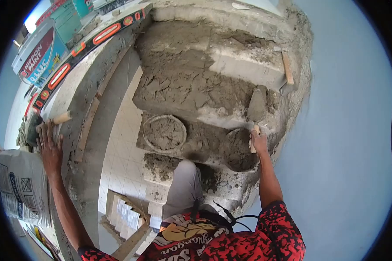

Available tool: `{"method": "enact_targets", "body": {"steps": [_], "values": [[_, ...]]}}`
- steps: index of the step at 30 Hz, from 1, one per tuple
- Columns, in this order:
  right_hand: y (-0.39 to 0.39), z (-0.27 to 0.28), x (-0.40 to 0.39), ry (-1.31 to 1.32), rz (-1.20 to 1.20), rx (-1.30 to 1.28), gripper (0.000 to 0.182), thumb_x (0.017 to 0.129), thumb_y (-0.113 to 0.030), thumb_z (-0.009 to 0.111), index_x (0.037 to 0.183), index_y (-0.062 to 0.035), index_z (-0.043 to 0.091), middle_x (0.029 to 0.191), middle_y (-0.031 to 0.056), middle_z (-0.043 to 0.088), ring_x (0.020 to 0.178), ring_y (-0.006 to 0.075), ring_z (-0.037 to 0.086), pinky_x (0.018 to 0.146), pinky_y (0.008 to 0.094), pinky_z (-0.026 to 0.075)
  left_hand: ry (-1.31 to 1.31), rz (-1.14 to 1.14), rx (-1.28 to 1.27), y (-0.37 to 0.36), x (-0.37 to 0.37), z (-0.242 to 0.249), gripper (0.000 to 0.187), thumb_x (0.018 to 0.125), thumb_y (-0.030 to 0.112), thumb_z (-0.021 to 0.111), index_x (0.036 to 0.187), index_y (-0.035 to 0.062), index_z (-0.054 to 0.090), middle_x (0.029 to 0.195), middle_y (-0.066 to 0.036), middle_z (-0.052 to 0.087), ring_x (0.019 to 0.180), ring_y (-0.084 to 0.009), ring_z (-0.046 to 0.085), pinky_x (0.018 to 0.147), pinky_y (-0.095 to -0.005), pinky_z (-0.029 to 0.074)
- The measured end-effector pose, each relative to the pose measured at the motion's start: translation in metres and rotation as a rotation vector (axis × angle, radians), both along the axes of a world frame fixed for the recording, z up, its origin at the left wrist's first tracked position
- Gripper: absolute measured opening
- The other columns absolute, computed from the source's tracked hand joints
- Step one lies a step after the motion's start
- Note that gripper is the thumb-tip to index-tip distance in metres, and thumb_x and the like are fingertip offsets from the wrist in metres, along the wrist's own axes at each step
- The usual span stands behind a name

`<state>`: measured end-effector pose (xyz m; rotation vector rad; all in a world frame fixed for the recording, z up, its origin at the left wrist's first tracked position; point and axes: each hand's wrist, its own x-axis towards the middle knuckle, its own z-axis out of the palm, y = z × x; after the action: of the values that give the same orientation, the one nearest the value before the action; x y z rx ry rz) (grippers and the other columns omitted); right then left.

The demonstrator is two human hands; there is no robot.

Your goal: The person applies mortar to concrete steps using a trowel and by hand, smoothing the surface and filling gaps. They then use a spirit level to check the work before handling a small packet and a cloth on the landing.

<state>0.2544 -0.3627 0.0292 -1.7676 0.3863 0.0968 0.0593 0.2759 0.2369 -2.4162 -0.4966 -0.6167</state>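
My right hand (258, 142) is closed round the wooden handle of a trowel (257, 106), whose blade lies over wet mortar on a stair step. Just below that hand is a round container of mortar (239, 150). A second round container (164, 133), also filled with mortar, stands on the same step further left. My left hand (50, 141) rests with its fingers spread on the ledge at the left, beside a dark tool head with a short wooden handle (62, 118). Rough mortar (183, 89) covers the step above the containers.
A long spirit level (80, 52) and paint buckets (39, 54) stand along the left ledge, with a cement bag (22, 187) below. A wooden-handled tool (287, 68) leans at the upper right, near the blue wall (348, 108).
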Motion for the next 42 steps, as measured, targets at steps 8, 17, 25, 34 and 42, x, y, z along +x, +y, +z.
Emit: {"method": "enact_targets", "body": {"steps": [8, 17, 25, 34, 42], "values": [[-0.005, 0.078, 0.153, -0.072, -0.025, 0.585, 0.019, 0.088, -0.017, 0.048, 0.101, -0.0042, 0.043, 0.076, 0.0082, 0.052, 0.05, 0.0168, 0.05, 0.041, 0.0293, 0.044, -0.047, -0.065, -0.159, -0.006, 0.0, 0.008, 0.06, 0.087, 0.031, 0.051, 0.139, 0.0147, 0.025, 0.144, -0.011, 0.023, 0.134, -0.0273, 0.019, 0.108, -0.0403, 0.02], [0.131, 0.064, 0.347, -0.136, -0.293, 0.746, 0.018, 0.089, -0.011, 0.045, 0.096, 0.0051, 0.043, 0.079, 0.013, 0.051, 0.059, 0.0254, 0.055, 0.048, 0.0394, 0.052, 0.01, -0.019, -0.236, 0.0, 0.001, 0.008, 0.068, 0.088, 0.049, 0.042, 0.137, 0.0059, 0.027, 0.14, -0.019, 0.027, 0.13, -0.0363, 0.024, 0.106, -0.047, 0.021], [0.215, 0.094, 0.451, -0.093, -0.65, 1.009, 0.033, 0.089, -0.009, 0.046, 0.116, 0.0012, 0.031, 0.109, 0.0183, 0.043, 0.082, 0.031, 0.057, 0.065, 0.0443, 0.054, 0.143, 0.021, -0.219, -0.024, 0.027, 0.037, 0.071, 0.088, 0.055, 0.034, 0.137, 0.0044, 0.027, 0.14, -0.019, 0.028, 0.127, -0.0368, 0.03, 0.103, -0.0493, 0.025], [0.194, 0.086, 0.489, -0.186, -0.521, 1.244, 0.01, 0.091, -0.012, 0.045, 0.096, -0.0044, 0.041, 0.08, 0.0085, 0.046, 0.068, 0.0222, 0.049, 0.058, 0.0385, 0.048, 0.17, 0.087, -0.362, -0.011, 0.018, 0.033, 0.073, 0.086, 0.055, 0.039, 0.137, 0.003, 0.027, 0.141, -0.02, 0.025, 0.131, -0.0381, 0.022, 0.106, -0.0477, 0.019], [0.108, 0.081, 0.368, -0.16, -0.174, 1.134, 0.007, 0.091, -0.012, 0.043, 0.088, -0.0049, 0.042, 0.077, 0.0062, 0.045, 0.062, 0.0167, 0.045, 0.055, 0.0312, 0.042, 0.134, 0.071, -0.445, -0.004, 0.018, 0.02, 0.071, 0.087, 0.051, 0.044, 0.135, 0.0019, 0.028, 0.14, -0.021, 0.026, 0.129, -0.0391, 0.025, 0.105, -0.0499, 0.023]]}}
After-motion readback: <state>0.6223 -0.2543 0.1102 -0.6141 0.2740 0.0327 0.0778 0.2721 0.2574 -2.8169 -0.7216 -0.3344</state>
